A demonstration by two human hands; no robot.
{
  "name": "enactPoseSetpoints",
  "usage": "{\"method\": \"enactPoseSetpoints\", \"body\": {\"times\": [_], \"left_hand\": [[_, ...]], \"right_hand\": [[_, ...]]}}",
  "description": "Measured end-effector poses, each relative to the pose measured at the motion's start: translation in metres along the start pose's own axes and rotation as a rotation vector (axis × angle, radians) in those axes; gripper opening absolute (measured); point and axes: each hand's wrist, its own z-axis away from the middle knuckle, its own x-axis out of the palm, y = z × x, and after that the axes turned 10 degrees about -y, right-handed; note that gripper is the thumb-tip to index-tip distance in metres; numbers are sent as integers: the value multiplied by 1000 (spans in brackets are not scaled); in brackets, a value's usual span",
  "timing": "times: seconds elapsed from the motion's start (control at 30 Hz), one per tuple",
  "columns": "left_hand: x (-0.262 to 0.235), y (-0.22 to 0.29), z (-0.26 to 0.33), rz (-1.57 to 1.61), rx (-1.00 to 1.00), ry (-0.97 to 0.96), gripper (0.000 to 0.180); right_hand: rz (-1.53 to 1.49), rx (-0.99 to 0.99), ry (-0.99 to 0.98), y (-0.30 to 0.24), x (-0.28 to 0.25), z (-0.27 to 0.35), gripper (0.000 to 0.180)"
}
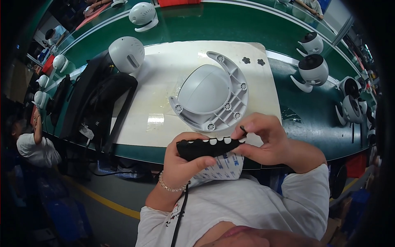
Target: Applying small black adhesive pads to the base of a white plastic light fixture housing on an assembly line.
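Note:
My left hand grips a folded black sheet of adhesive pads with white round gaps along its upper edge. A white backing liner with blue print hangs below it. At the sheet's right end, my right hand is closed, thumb and forefinger pinching a small black pad. Just beyond both hands lies a round white housing inside a curved white stand, its ribbed underside and several round sockets facing up. Two flower-shaped black pieces rest at the far right of the white mat.
A black padded stand with a white perforated ball-shaped unit occupies the left side. Several black-and-white round units stand along the right. Another white unit sits at the back. Other people work at the far left and behind.

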Motion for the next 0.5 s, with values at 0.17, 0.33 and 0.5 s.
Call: {"method": "enactPoseSetpoints", "body": {"times": [0.17,0.33,0.5], "left_hand": [[-14,-10,0,-168,63,-93,21],[-13,-10,-3,-280,203,-62,20],[-11,-11,-1,-304,200,-63,19]], "right_hand": [[-114,124,-10,-2,0,2,55],[-103,62,90,-4,2,-2,50],[272,-135,-20,-3,-5,-2,44]]}}
